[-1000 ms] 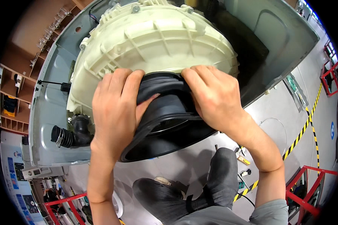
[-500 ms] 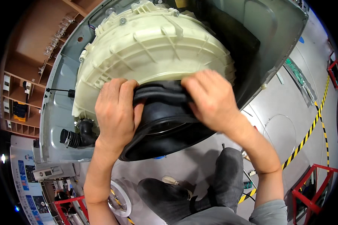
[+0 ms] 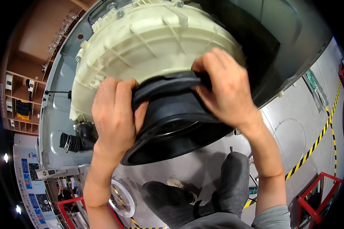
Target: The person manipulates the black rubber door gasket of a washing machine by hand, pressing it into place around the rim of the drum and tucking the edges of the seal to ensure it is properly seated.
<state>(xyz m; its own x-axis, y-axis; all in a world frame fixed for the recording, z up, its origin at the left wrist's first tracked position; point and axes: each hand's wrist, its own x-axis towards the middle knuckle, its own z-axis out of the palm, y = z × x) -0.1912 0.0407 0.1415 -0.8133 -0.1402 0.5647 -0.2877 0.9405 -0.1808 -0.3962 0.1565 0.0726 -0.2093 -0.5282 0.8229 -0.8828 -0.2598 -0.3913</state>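
A black rubber door gasket (image 3: pixel 176 102) hangs at the near side of a cream plastic washing-machine tub (image 3: pixel 141 51). My left hand (image 3: pixel 112 110) is closed on the left part of its thick upper lip, the thumb underneath. Farther right, my right hand (image 3: pixel 227 87) pinches the same lip, fingertips over the top against the tub and thumb below. Its fingers are slightly blurred. The gasket's wide outer ring tilts down toward me, with a shiny curved edge inside. Both hands hide parts of the lip.
Around the tub stands a grey metal cabinet (image 3: pixel 51 129). A black ribbed hose (image 3: pixel 70 142) with a clamp sticks out at lower left. My knees are below the gasket. A white ring (image 3: pixel 129 204) lies on the floor; a red metal frame (image 3: pixel 313 198) stands at lower right.
My right hand has shifted right and up along the gasket lip. My left hand keeps its hold. The tub and cabinet appear slightly larger and shifted in view.
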